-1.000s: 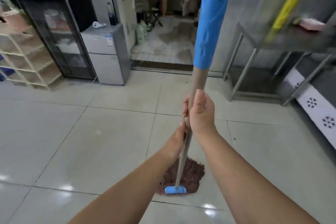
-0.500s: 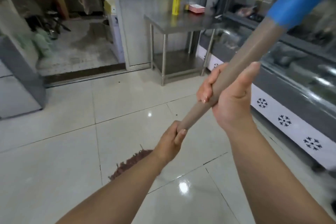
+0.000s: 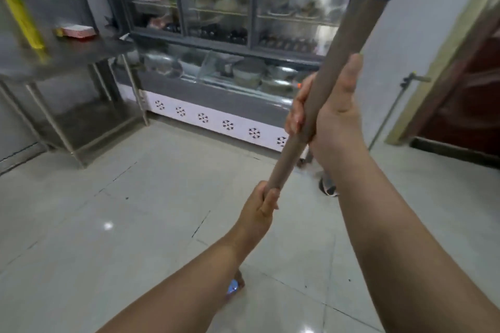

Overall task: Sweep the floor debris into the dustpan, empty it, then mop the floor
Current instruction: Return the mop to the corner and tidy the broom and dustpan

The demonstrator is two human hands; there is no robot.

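A long mop handle [image 3: 322, 94], tan with a blue sleeve at its top, slants from the upper right down toward the middle. My right hand [image 3: 332, 119] grips the handle high up, fingers wrapped round it. My left hand [image 3: 259, 211] grips it lower down. The mop head is almost wholly hidden behind my left forearm; only a small blue bit of it [image 3: 233, 286] shows near the floor. The pale tiled floor [image 3: 135, 224] is glossy with a few small dark specks.
A glass display fridge [image 3: 230, 35] with a white vented base runs along the back. A steel table [image 3: 62, 62] with a yellow roll stands at the left. A dark door [image 3: 465, 89] is at the right. A floor drain [image 3: 328, 186] lies behind my right wrist.
My view has swung to the right, from the doorway side to the display fridge. The mop head has slid under my left forearm and its brown strands are now out of sight.
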